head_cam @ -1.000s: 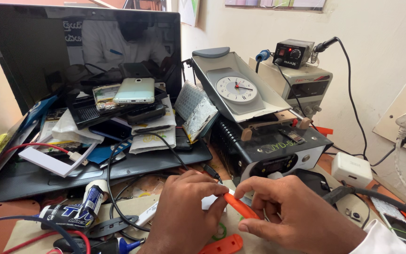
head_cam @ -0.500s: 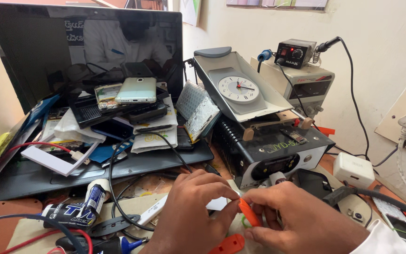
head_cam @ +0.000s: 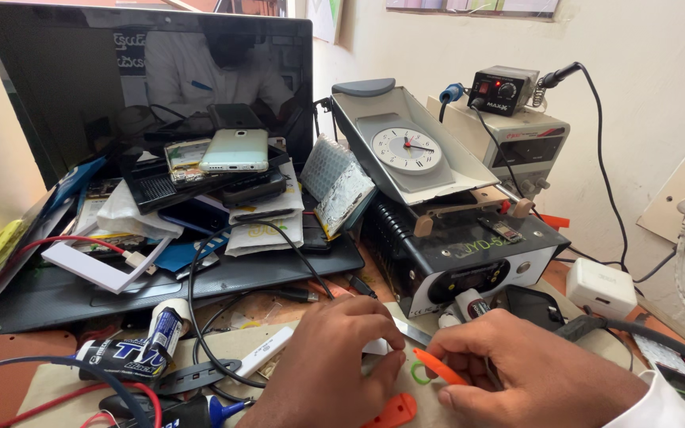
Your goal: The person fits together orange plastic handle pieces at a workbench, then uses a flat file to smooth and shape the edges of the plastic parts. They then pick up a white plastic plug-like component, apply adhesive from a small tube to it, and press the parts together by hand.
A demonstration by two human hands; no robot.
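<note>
At bench edge, crowded: left hand [head_cam: 334, 368] pinches metal blade [head_cam: 407, 333]; right hand [head_cam: 529, 372] grips orange tool [head_cam: 438, 366].

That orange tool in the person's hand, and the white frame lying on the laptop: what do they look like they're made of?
The orange tool, pinched in the right hand, looks like plastic: solid bright colour, smooth with a dull sheen, thin and tapered. The white frame also looks like plastic: flat, thin-walled, evenly white and matte, though painted metal cannot be ruled out.

Black machine [head_cam: 469, 257] close ahead of the hands, cable [head_cam: 200, 317] and batteries [head_cam: 132, 349] crowding left, adapter [head_cam: 600, 287] right
</note>
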